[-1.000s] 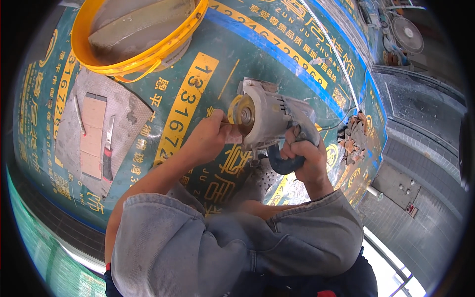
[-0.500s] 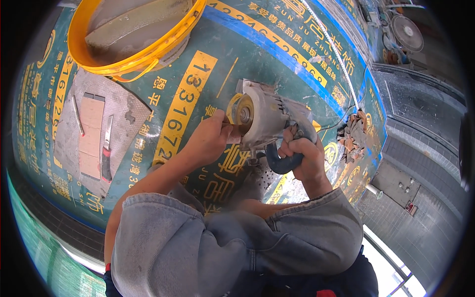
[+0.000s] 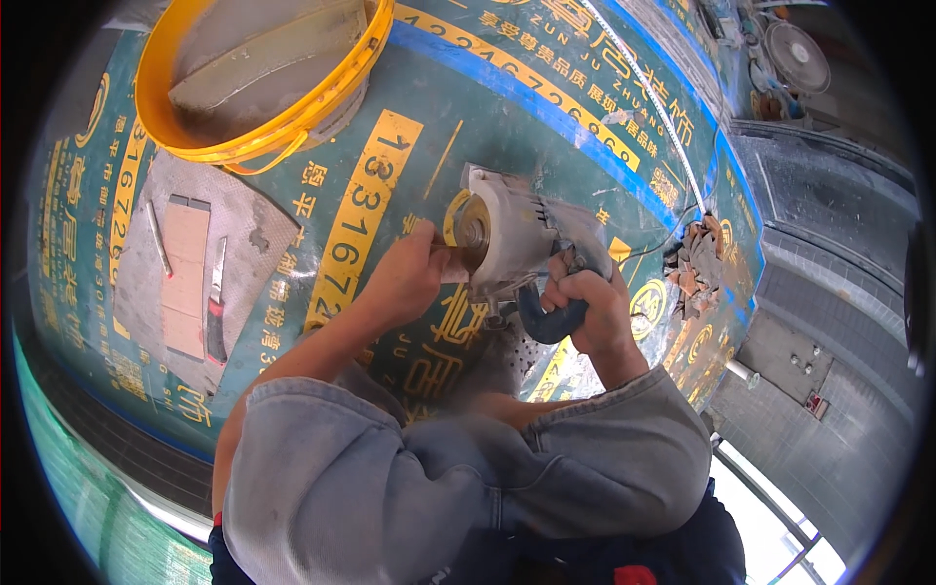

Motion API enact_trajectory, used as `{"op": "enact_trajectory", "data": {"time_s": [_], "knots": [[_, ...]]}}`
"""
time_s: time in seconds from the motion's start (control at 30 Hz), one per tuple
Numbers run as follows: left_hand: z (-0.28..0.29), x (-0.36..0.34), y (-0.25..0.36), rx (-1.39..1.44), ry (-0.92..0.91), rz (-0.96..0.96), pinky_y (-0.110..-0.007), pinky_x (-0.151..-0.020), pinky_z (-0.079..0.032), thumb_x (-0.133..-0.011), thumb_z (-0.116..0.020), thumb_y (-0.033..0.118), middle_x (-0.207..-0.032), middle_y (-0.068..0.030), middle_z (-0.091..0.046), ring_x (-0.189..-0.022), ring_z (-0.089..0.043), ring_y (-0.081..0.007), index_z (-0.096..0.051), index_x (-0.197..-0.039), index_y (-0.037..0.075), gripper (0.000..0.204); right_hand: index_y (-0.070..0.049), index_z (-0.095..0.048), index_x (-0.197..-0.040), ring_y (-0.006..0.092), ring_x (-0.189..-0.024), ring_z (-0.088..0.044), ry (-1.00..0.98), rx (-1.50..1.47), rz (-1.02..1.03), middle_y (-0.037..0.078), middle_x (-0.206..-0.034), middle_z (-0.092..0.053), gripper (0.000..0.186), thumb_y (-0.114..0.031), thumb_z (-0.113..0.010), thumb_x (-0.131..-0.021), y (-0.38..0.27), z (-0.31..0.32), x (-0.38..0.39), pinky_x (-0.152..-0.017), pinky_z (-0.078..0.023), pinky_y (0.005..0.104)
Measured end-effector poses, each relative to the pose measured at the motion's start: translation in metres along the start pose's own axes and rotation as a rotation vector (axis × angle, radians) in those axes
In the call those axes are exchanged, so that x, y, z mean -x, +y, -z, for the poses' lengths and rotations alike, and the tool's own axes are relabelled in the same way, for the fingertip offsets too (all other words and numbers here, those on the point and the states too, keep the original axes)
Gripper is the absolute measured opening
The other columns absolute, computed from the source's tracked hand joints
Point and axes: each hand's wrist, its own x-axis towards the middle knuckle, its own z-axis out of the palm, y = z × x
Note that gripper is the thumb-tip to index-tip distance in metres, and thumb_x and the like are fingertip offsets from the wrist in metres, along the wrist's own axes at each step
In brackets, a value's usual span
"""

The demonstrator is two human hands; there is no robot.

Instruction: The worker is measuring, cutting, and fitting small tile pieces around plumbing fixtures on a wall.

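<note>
A grey handheld tile cutter (image 3: 526,229) with a blue-black loop handle lies in front of me, its round disc (image 3: 475,234) facing left. My right hand (image 3: 597,307) is closed around that handle. With fingers pinched, my left hand (image 3: 405,278) holds a small tile piece (image 3: 454,276) at the disc; the fingertips are very close to it. Whether the disc is turning, I cannot tell. Left of my forearm, a grey slab (image 3: 258,219) carries a long beige tile strip (image 3: 185,263), a pen (image 3: 158,239) and a knife (image 3: 215,317) with a red and black handle.
A yellow bucket (image 3: 229,149) with murky water and a slab in it stands at the far left. Broken tile shards (image 3: 697,268) are heaped on the right. A pale cable (image 3: 648,88) crosses the green floor covering (image 3: 429,88). A fan (image 3: 798,57) is at the far right.
The view has shifted slightly. Both hands, the tile cutter and the tile piece keep nearly the same places relative to each other.
</note>
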Motion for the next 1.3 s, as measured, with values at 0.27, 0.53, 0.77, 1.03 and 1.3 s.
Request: {"op": "enact_trajectory", "data": {"time_s": [0.27,0.53,0.77,1.03,1.3], "knots": [[0.019,-0.005,-0.029,0.334,0.144,0.285,-0.025,-0.066,-0.047,-0.089,-0.069,0.015,-0.082,-0.0039,-0.066,-0.074,-0.061,-0.0092,-0.064,-0.096,-0.002,0.019,-0.005,-0.051,-0.093,0.0140,-0.065,-0.042,0.082,-0.106,0.099,0.003,-0.080,-0.044,0.022,-0.001,-0.053,-0.071,-0.021,0.003,0.008,-0.061,-0.038,0.0326],[0.009,0.006,-0.015,0.522,0.053,0.371,-0.025,-0.067,-0.050,-0.086,-0.075,0.016,-0.083,-0.0039,-0.068,-0.073,-0.063,-0.0109,-0.066,-0.096,0.000,0.021,-0.004,-0.054,-0.096,0.0136,-0.066,-0.043,0.130,-0.170,0.065,0.004,-0.084,-0.047,0.023,-0.001,-0.052,-0.073,-0.015,0.008,0.005,-0.064,-0.041,0.0337],[-0.001,0.009,-0.006,0.598,0.014,0.329,-0.025,-0.066,-0.050,-0.086,-0.076,0.013,-0.083,-0.0056,-0.069,-0.071,-0.063,-0.0107,-0.064,-0.094,0.000,0.019,-0.003,-0.055,-0.101,0.0151,-0.067,-0.045,0.096,-0.211,0.016,0.004,-0.082,-0.048,0.028,-0.001,-0.051,-0.073,-0.010,0.013,-0.001,-0.064,-0.042,0.0346],[-0.004,0.011,-0.005,0.664,0.042,0.294,-0.024,-0.065,-0.049,-0.086,-0.075,0.010,-0.083,-0.0065,-0.069,-0.070,-0.063,-0.0100,-0.064,-0.093,-0.001,0.016,-0.002,-0.054,-0.099,0.0142,-0.067,-0.045,0.132,-0.212,-0.005,0.007,-0.087,-0.049,0.025,0.000,-0.051,-0.074,-0.010,0.007,-0.001,-0.064,-0.042,0.0347],[-0.004,0.012,-0.007,0.679,0.044,0.267,-0.023,-0.067,-0.049,-0.086,-0.073,0.007,-0.083,-0.0067,-0.070,-0.072,-0.063,-0.0085,-0.065,-0.093,-0.002,0.014,-0.004,-0.054,-0.095,0.0149,-0.067,-0.046,0.132,-0.184,-0.002,0.007,-0.087,-0.050,0.021,0.000,-0.051,-0.075,-0.009,0.006,-0.005,-0.064,-0.044,0.0357]]}}
